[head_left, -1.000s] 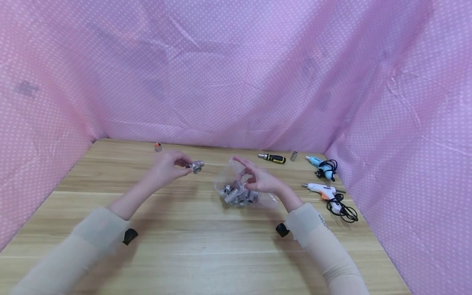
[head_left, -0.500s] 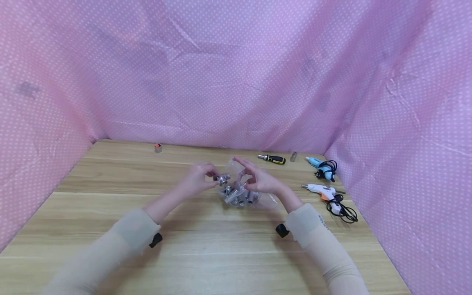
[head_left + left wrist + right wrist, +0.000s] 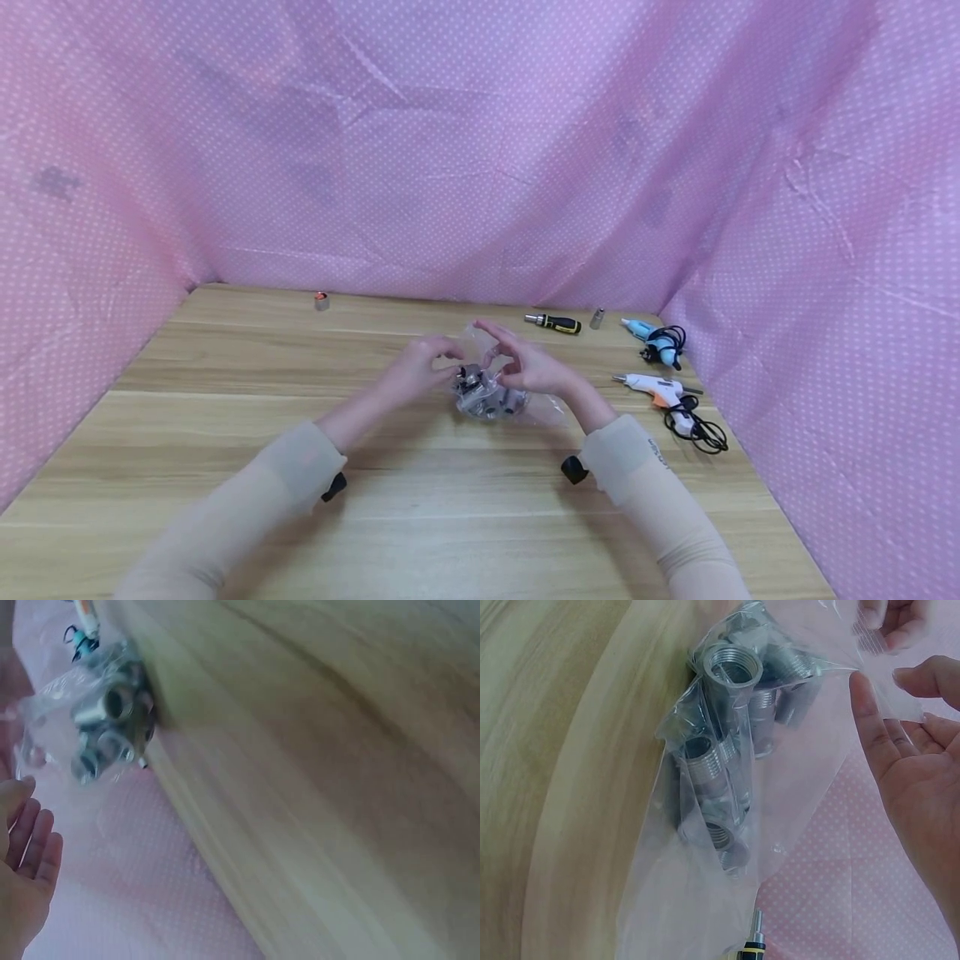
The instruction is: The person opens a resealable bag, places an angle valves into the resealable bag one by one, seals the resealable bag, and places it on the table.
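A clear plastic bag (image 3: 705, 900) with several threaded metal pipe fittings (image 3: 491, 404) rests on the wooden table. My right hand (image 3: 528, 367) holds the bag's mouth from the right, the index finger stretching the film and the thumb apart from it. At the left side of the mouth is my left hand (image 3: 423, 367), its thumb and fingers parted. In the left wrist view its fingers (image 3: 37, 844) look loose, with nothing seen between them. One fitting (image 3: 471, 377) lies at the bag's opening, just beyond the left fingertips.
Along the back of the table (image 3: 420, 500) are a small metal piece with orange (image 3: 322, 302), a black-and-yellow screwdriver (image 3: 555, 322) and a metal cylinder (image 3: 597, 317). To the right lie blue (image 3: 652, 337) and white (image 3: 660, 387) glue guns with black cords. Pink dotted cloth (image 3: 450, 167) surrounds the table.
My left hand has moved right, carrying a metal pipe fitting to the bag's mouth, and has let it go there. My right hand has stayed at the bag.
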`<state>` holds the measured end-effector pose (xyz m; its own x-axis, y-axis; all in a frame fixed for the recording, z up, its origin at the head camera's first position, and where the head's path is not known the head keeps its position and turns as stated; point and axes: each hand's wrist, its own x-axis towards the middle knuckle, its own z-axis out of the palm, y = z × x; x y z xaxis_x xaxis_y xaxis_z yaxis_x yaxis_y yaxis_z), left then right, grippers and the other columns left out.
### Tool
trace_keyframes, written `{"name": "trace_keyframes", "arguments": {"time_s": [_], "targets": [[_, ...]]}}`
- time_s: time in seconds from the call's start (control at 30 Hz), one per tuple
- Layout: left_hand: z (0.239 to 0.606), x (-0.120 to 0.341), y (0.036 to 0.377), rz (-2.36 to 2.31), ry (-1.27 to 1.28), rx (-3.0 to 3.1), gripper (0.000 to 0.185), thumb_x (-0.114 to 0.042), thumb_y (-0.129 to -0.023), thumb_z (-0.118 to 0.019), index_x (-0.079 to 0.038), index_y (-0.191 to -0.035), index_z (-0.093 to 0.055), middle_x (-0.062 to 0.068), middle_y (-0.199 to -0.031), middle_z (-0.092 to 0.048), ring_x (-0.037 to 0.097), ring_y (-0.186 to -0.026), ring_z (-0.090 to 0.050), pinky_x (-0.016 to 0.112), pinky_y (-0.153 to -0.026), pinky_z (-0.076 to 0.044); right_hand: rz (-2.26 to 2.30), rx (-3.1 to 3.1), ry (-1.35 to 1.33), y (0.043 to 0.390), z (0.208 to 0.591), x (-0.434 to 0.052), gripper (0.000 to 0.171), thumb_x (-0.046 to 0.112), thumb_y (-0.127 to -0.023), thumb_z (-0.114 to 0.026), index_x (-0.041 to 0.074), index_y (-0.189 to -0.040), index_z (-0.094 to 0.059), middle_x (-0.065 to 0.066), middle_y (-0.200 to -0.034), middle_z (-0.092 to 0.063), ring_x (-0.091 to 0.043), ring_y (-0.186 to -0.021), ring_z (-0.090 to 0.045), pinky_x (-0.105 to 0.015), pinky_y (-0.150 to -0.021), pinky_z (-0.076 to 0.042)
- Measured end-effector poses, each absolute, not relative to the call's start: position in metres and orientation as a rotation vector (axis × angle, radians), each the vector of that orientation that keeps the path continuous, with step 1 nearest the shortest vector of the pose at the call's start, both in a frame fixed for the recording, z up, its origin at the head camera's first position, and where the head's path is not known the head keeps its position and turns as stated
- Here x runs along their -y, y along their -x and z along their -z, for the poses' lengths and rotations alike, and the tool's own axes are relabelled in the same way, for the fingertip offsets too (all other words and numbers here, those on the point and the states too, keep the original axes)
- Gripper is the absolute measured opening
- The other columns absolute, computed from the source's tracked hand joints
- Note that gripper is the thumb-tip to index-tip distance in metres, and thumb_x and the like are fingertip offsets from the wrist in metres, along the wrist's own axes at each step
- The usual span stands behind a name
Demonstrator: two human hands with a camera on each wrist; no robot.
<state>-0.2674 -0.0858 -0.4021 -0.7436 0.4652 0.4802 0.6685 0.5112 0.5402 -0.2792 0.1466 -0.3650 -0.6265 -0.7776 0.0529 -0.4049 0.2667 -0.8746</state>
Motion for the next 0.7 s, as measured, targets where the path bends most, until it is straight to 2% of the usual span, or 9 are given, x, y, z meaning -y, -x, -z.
{"name": "trace_keyframes", "arguments": {"time_s": [0.17,0.37,0.4,0.53,0.7], "targets": [[0.395,0.096,0.277,1.199,0.829,2.418,0.021,-0.002,-0.079,-0.073,0.002,-0.099,-0.066,0.013,-0.095,-0.069,0.025,-0.086,-0.064,0.037,-0.077,-0.055,1.320,-2.144,1.058,0.278,0.365,-0.146,0.095,-0.021,-0.075,-0.051,0.016,-0.152,-0.008,-0.022,-0.144,-0.026,-0.046,-0.114,-0.047,-0.037,-0.077,-0.055],[0.397,0.095,0.294,1.396,0.663,2.541,0.029,-0.014,-0.083,-0.073,-0.001,-0.107,-0.065,0.013,-0.100,-0.069,0.022,-0.087,-0.065,0.033,-0.078,-0.055,1.397,-2.097,1.099,0.277,0.367,-0.145,0.094,-0.022,-0.075,-0.050,0.006,-0.151,-0.004,-0.017,-0.155,-0.010,-0.042,-0.116,-0.044,-0.054,-0.086,-0.050],[0.398,0.095,0.297,1.423,0.646,2.570,0.030,-0.016,-0.083,-0.072,-0.002,-0.109,-0.064,0.013,-0.101,-0.069,0.022,-0.088,-0.065,0.033,-0.079,-0.055,1.405,-2.092,1.110,0.277,0.367,-0.145,0.093,-0.022,-0.075,-0.051,0.005,-0.151,-0.003,-0.014,-0.157,-0.005,-0.041,-0.117,-0.044,-0.055,-0.088,-0.049],[0.402,0.092,0.306,1.440,0.663,2.631,0.028,-0.015,-0.083,-0.072,-0.002,-0.106,-0.066,0.012,-0.097,-0.070,0.021,-0.085,-0.065,0.031,-0.077,-0.055,1.411,-2.098,1.137,0.282,0.374,-0.144,0.094,-0.023,-0.075,-0.052,0.004,-0.151,-0.003,-0.014,-0.158,-0.004,-0.042,-0.118,-0.044,-0.050,-0.089,-0.050],[0.404,0.094,0.313,1.366,0.763,2.616,0.016,-0.009,-0.083,-0.071,0.001,-0.096,-0.069,0.010,-0.085,-0.070,0.018,-0.075,-0.065,0.027,-0.070,-0.055,1.418,-2.160,1.133,0.290,0.390,-0.146,0.091,-0.021,-0.077,-0.053,0.009,-0.151,-0.009,-0.009,-0.157,-0.010,-0.043,-0.119,-0.044,-0.045,-0.087,-0.052]]}}
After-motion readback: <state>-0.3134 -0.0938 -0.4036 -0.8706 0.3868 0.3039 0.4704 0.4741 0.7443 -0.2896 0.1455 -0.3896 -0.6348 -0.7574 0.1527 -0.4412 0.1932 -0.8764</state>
